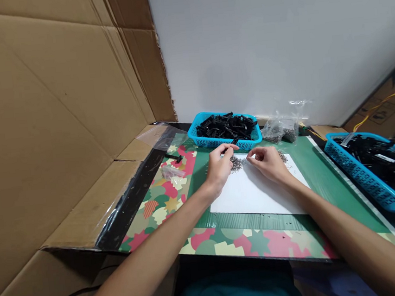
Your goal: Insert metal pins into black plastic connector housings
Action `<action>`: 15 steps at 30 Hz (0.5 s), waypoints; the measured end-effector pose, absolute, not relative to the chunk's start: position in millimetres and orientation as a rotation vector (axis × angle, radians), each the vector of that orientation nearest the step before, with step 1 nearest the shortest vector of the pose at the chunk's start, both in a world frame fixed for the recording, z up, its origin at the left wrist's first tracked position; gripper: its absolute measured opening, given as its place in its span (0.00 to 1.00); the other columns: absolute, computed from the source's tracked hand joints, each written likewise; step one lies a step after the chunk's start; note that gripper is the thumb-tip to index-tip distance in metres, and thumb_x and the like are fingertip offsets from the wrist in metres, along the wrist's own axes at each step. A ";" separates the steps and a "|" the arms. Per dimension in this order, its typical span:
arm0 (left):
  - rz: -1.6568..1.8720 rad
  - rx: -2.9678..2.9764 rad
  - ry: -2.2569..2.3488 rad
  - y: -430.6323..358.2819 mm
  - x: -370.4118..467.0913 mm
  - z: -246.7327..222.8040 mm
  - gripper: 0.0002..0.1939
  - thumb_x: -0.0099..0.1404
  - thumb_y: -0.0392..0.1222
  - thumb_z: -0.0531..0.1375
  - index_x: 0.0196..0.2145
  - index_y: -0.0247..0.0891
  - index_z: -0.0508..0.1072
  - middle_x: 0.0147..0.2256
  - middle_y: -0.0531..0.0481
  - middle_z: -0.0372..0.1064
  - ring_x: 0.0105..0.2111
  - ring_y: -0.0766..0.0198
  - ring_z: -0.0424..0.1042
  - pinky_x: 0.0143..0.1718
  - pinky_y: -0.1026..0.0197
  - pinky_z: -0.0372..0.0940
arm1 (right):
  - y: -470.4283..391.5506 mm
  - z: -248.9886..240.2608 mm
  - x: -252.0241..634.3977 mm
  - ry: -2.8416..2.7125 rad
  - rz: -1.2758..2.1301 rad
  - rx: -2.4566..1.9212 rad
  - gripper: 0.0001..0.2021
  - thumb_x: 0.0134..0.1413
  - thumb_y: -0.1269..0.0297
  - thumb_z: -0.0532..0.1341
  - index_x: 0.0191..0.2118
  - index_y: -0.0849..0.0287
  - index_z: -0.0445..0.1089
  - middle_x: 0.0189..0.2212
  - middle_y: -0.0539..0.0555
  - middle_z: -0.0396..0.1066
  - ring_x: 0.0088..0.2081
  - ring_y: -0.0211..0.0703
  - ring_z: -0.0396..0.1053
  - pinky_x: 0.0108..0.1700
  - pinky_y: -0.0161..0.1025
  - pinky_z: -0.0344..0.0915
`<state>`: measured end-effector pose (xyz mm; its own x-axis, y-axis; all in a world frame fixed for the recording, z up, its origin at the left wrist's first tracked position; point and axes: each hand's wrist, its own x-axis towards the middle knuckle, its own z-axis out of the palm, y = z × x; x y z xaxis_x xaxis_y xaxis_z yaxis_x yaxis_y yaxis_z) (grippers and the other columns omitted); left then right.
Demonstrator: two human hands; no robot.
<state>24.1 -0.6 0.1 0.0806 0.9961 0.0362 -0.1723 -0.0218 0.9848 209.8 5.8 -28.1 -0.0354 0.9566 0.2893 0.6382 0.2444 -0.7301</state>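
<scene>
Left hand point(219, 165) is gripping a black piece point(235, 141) while right hand point(268, 160) is curling, hold unclear, near the far edge of the white sheet point(249, 194), whose near middle is lying bare.

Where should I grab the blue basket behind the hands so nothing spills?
I'd probably hold the blue basket by its rim at both short ends, coming from left and right. It's longer from side to side, and black pieces are heaped inside, so holding both ends should help keep it level.
</scene>
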 end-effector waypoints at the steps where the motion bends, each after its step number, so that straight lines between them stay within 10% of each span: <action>1: 1.245 1.144 1.007 -0.6 24.0 0.0 0.07 0.67 0.41 0.60 0.37 0.36 0.77 0.30 0.56 0.61 0.18 0.76 0.52 0.17 0.67 0.44 | 5.2 -28.2 208.4 -1.755 0.489 -1.478 0.12 0.53 0.58 0.62 0.32 0.61 0.79 0.19 0.49 0.64 0.23 0.39 0.57 0.28 0.38 0.50; 15: 1.235 1.198 1.033 0.9 21.5 -1.3 0.08 0.69 0.40 0.58 0.38 0.37 0.77 0.29 0.56 0.62 0.18 0.76 0.53 0.17 0.69 0.46 | -0.3 -21.1 213.7 -1.790 0.367 -1.540 0.08 0.50 0.64 0.64 0.30 0.58 0.81 0.20 0.51 0.70 0.22 0.39 0.61 0.27 0.37 0.50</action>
<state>21.5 0.9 -1.3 0.0844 0.9948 0.0563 -0.1210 -0.0459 0.9916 213.7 -0.3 -21.1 -0.0116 0.9401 0.3407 0.7301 0.2408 -0.6395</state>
